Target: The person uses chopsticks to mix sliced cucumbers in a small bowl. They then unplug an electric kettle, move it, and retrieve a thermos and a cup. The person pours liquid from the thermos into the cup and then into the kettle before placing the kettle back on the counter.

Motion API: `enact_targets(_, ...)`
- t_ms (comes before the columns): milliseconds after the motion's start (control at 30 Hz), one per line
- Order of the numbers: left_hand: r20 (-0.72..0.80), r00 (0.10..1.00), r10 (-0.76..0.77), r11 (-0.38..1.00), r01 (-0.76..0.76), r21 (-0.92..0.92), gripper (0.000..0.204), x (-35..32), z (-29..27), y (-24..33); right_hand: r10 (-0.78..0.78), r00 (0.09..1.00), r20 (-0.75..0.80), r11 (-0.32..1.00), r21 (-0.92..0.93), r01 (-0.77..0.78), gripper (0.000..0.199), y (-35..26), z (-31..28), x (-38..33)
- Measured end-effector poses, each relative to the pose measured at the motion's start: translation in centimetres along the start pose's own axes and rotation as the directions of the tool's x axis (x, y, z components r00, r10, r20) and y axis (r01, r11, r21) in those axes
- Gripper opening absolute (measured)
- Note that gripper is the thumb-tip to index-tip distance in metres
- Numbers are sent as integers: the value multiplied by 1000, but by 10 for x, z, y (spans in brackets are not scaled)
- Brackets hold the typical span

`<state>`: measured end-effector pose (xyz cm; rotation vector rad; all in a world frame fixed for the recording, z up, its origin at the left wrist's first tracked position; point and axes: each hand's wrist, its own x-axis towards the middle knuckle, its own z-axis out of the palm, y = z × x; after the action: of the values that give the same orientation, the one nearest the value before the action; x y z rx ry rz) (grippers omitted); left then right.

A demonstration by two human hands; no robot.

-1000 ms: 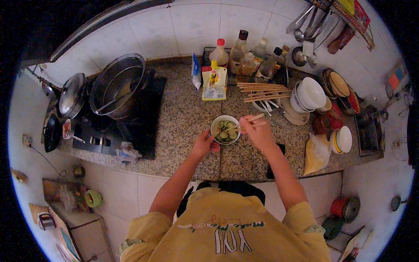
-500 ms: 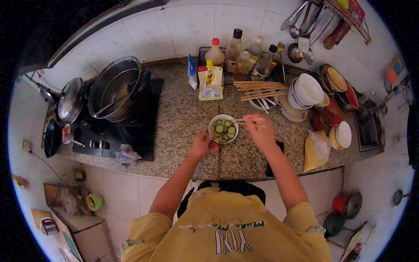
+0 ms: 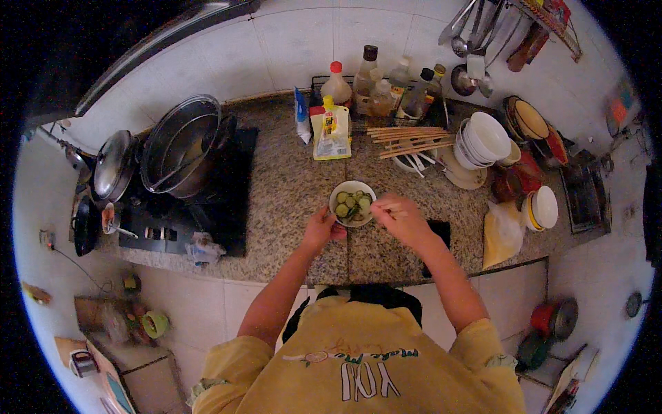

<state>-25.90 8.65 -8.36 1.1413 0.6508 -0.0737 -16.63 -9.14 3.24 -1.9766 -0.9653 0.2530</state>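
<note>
Dead centre of the frame sits a small white bowl [image 3: 352, 203] on the speckled granite table [image 3: 289, 200], round and upright, filled with green cucumber slices [image 3: 350, 205]. The left hand [image 3: 321, 228] is up against the bowl's lower left rim, fingers curled against its side. The right hand [image 3: 398, 216] comes in from the right, fingers pressed together in a pinch on a pair of chopsticks [image 3: 378, 207]. The sticks are thin and hard to make out, but their long axis runs roughly level, tips pointing left into the bowl over the slices.

Just above the bowl, a flat yellow-and-white pouch [image 3: 331, 130] with a yellow cap lies on the table, long axis pointing up the frame, and a narrow blue-and-white packet [image 3: 301, 115] stands at its left edge. Behind them, along the tiled wall, a row of bottles [image 3: 378, 86]: one pale with a red cap, one tall and dark-capped, several smaller ones beside it in a wire rack.

To the right of the pouch, a bundle of wooden chopsticks [image 3: 409, 138] lies level, ends resting on a stack of white bowls [image 3: 484, 138]. Further right, another white bowl with a yellow band [image 3: 542, 208], and a yellowish plastic bag [image 3: 501, 234] near the table's edge.

Left of centre, a black gas stove [image 3: 200, 200] carries a large steel pot [image 3: 181, 146], with a lidded pan [image 3: 112, 165] beside it. Ladles hang at upper right [image 3: 469, 34].
</note>
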Motion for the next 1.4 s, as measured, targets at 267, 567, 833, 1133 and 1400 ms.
enact_targets(267,64,994,83,996,-82,-22,36,1,-3,-2,83,984,-155,986,-133,-104,19,21,-1,12)
enact_targets(567,38,998,55,997,-53,-50,40,-1,-3,1,65,998,17,990,127,-66,18,-12,1,8)
enact_targets(833,29,998,64,997,-62,-50,41,6,-7,-8,179,974,-141,984,15,-178,20,4,-3,19)
enact_targets(1133,48,997,55,998,-54,-24,46,8,-10,-10,-31,1000,7,999,36,30,17,15,11,24)
enact_targets(1400,30,998,49,998,-47,-49,48,0,-3,-3,-122,992,33,991,58,120,23,4,10,11)
